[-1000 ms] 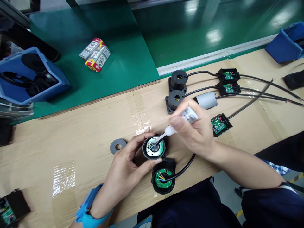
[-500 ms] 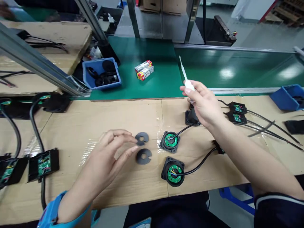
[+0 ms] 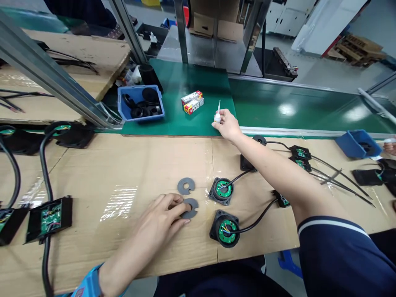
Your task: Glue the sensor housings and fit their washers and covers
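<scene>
My left hand (image 3: 161,225) rests on the cardboard with its fingertips pinching the nearer grey slotted washer (image 3: 191,207). A second grey washer (image 3: 186,185) lies just beyond it. My right hand (image 3: 227,123) reaches far out to the edge of the green mat, closed round a small white glue tube (image 3: 217,115) with its nozzle pointing up. Two black round housings with green circuit boards (image 3: 222,190) (image 3: 227,229) lie open side up to the right of the washers, each trailing a black cable.
A blue bin of black parts (image 3: 140,103) and a small red and white carton (image 3: 192,102) sit on the green mat (image 3: 192,119). Black modules with boards and cables lie at left (image 3: 48,218) and right (image 3: 299,152). Another blue bin (image 3: 354,143) stands far right.
My right hand has carried the glue tube away from the housing and out to the green mat. My left hand let go of the housing and dropped onto the nearer washer. The view rose.
</scene>
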The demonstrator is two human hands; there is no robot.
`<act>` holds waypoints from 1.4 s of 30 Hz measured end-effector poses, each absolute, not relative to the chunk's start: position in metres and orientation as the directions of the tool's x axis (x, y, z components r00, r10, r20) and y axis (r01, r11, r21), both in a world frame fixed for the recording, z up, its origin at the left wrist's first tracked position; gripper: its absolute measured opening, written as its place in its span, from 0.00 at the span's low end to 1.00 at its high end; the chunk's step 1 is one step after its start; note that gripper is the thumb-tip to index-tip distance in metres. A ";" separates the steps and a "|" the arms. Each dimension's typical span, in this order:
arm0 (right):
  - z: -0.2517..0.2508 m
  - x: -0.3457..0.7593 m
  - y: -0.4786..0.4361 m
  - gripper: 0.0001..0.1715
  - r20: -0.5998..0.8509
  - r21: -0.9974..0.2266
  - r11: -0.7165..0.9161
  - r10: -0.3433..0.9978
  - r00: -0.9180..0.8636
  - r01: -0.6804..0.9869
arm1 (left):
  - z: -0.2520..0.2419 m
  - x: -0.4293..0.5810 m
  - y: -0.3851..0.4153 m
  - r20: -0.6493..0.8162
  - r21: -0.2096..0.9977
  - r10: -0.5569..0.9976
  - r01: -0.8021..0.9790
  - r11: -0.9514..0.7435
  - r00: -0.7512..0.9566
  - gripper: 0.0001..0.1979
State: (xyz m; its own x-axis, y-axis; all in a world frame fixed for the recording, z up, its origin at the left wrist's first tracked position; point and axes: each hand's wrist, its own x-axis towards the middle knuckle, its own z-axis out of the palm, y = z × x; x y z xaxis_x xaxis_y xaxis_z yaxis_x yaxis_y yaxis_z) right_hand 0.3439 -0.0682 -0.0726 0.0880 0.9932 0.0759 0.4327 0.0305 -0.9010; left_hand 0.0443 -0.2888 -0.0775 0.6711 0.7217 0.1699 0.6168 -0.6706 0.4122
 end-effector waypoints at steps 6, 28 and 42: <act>-0.014 0.362 -0.183 0.22 0.389 -0.864 0.331 0.917 0.086 0.378 | -0.068 0.049 -0.307 0.252 0.578 0.809 0.588 -0.566 0.531 0.06; -0.047 0.373 -0.404 0.05 0.441 -0.476 0.435 0.870 -0.221 0.764 | -0.064 0.131 -0.372 0.360 0.736 0.813 0.396 -0.549 0.458 0.15; -0.060 0.379 -0.398 0.04 0.428 -0.580 0.450 0.878 -0.216 0.679 | -0.026 0.120 -0.356 0.317 0.599 0.695 0.432 -0.674 0.646 0.22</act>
